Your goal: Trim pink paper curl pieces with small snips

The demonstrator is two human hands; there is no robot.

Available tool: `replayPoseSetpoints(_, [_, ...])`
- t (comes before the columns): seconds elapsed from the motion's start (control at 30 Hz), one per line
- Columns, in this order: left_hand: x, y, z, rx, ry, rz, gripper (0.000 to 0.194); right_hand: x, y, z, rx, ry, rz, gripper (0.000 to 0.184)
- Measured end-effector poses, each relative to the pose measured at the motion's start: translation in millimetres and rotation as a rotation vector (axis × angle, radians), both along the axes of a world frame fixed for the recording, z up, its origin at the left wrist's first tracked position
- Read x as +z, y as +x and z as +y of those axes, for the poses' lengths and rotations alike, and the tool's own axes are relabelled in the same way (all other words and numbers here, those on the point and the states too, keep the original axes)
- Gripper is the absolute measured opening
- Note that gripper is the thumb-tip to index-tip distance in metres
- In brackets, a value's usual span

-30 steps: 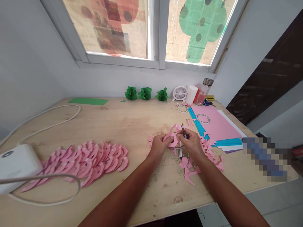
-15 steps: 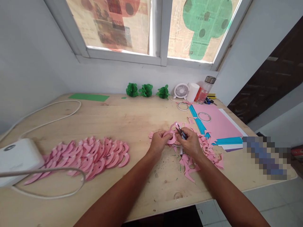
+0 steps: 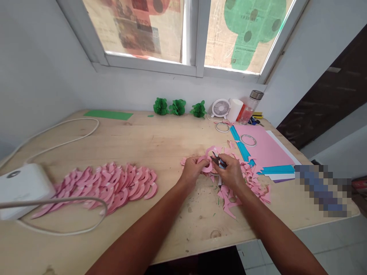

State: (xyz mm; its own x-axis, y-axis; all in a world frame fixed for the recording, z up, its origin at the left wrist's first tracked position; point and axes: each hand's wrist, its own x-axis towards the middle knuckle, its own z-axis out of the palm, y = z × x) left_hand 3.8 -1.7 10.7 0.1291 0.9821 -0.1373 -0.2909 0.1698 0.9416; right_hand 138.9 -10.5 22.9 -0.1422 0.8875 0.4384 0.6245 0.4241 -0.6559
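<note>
Apparently well along. Pinching 1 pink paper point(image 3: 210, 167) tightly in the left hand point(image 3: 190, 172), above the desk point(image 3: 166, 147), and gripping scissors point(image 3: 215, 159) in the right hand point(image 3: 233, 172), blades slightly parted beside it; seemingly not fully trimmed. Littered with scraps point(image 3: 252, 184) around the hands. Piled with curved pieces point(image 3: 114, 187) to the left, probably finished. Stocked with 1 seemingly uncut sheet point(image 3: 266, 148) to the right. Impossible to tell how much remains.

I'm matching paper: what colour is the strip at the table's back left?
Green; the strip shows best in the head view.
</note>
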Motion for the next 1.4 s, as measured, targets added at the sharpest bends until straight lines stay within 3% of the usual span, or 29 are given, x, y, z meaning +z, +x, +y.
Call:
replayPoseSetpoints(0.17, [0.3, -0.7, 0.2, -0.007, -0.031, -0.026, 0.018, -1.7, 1.5, -0.2, -0.005, 0.040, -0.114, 0.008])
replayPoseSetpoints(0.4, [4.2, -1.5, -0.8, -0.022, -0.058, -0.096, 0.020, -5.9, 5.6, -0.1, 0.017, 0.193, -0.264, 0.020])
replayPoseSetpoints(0.77, [6.8, -3.5, 0.2, -0.048, -0.021, -0.144, 0.023, 2.5, 2.2, -6.0, 0.008, 0.334, -0.467, 0.020])
replayPoseSetpoints(0.97, [9.1, -4.9, 0.3, -0.065, -0.038, -0.175, 0.020, 5.8, 0.5, -6.9, 0.023, 0.466, -0.425, 0.018])
replayPoseSetpoints(1.4, [4.1, -6.7, 2.2, -0.062, 0.029, -0.148, 0.019, 8.3, -0.1, -8.4, 0.037, 0.562, -0.404, 0.022])
